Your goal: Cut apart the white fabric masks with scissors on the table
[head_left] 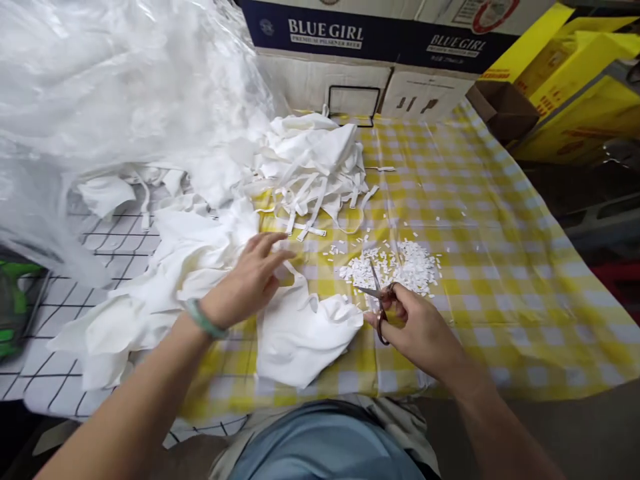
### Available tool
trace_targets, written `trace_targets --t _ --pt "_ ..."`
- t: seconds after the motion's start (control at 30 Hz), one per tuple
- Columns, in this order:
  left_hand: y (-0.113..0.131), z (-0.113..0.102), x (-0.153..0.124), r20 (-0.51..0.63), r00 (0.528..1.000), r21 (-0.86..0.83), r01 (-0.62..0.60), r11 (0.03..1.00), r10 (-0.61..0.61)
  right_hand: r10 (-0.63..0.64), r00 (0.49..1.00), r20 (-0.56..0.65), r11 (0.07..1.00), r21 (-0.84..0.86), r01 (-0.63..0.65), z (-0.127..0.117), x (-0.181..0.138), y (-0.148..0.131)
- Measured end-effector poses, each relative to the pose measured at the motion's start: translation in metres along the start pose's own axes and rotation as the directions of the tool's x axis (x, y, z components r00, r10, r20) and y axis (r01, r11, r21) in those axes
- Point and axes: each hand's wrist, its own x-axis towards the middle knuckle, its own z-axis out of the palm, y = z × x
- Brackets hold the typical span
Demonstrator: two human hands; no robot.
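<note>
A pair of scissors (379, 293) with dark handles is in my right hand (417, 327), its blades apart and aimed up-left. Just left of it lies a white cloth garment (300, 333) with a thin strap, and my right fingertips come close to its edge; whether they touch cannot be made out. My left hand (253, 277), fingers spread, hovers over the garment's upper left with nothing visibly held. Beyond the scissors is a heap of small white clippings (415, 263). More white strapped garments (310, 160) are piled farther back.
Loose white cloth (200, 247) and a large clear plastic bag (125, 87) take up the left. Blue Girl cartons (325, 33) stand along the back, behind a black wire stand (354, 100). Yellow bags (575, 87) are at the far right. A yellow checked tablecloth (490, 287) covers the right side.
</note>
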Motion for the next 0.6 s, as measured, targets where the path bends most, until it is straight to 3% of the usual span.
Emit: trace_targets --t 0.1,0.17,0.23,0.33,0.4,0.47,0.6 --pt "-0.018 0.009 0.022 0.137 0.983 -0.072 -0.109 0.991 0.118 0.052 0.994 -0.092 0.987 0.155 -0.037 0.009 0.005 -0.016" --pt "-0.014 0.009 0.029 0.130 0.985 -0.112 -0.099 0.989 0.113 0.095 0.987 -0.133 0.953 0.298 -0.052 0.024 0.009 -0.032" --pt "-0.002 -0.003 0.027 0.084 0.994 -0.109 -0.055 0.993 0.064 0.072 0.992 -0.107 0.893 0.450 -0.016 0.048 0.015 -0.049" --pt "0.018 -0.038 0.007 0.076 0.989 -0.240 0.141 0.960 -0.126 -0.041 0.999 0.024 0.754 0.656 0.015 0.085 0.028 -0.074" --pt "0.026 -0.062 -0.012 0.173 0.949 -0.404 0.311 0.860 -0.262 -0.101 0.985 0.142 0.633 0.773 -0.046 0.097 0.038 -0.087" --pt "0.028 -0.079 -0.031 0.299 0.897 -0.517 0.440 0.734 -0.326 -0.156 0.958 0.241 0.520 0.845 -0.128 0.095 0.050 -0.096" --pt "0.026 -0.089 -0.062 0.400 0.853 -0.646 0.523 0.556 -0.336 -0.333 0.864 0.378 0.437 0.874 -0.214 0.068 0.076 -0.105"
